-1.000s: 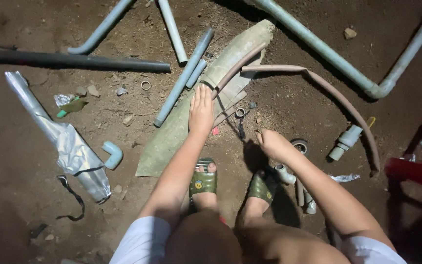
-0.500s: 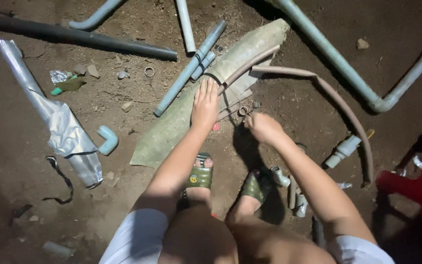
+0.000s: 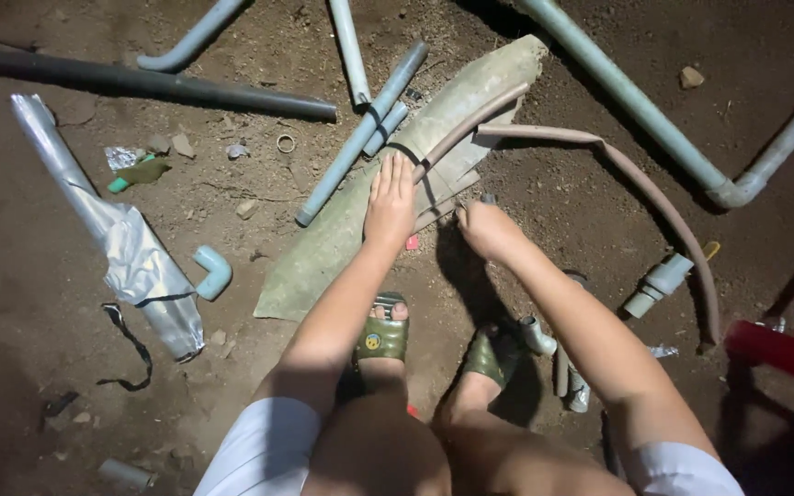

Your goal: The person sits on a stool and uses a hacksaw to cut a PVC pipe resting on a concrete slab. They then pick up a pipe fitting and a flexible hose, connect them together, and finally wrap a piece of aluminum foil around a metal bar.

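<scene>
Both my hands are down on the dirt, working at the flat grey-green slab.

My left hand lies palm-down with fingers spread flat on the slab, pinching nothing. My right hand sits just beside it at the slab's edge, fingers curled together; I cannot tell whether they pinch anything. A brown hose starts just past my left fingertips and arcs away beyond my right hand. A grey pipe lies just left of my left hand, along the slab. A pipe elbow and crumpled foil lie well off to the left.
</scene>
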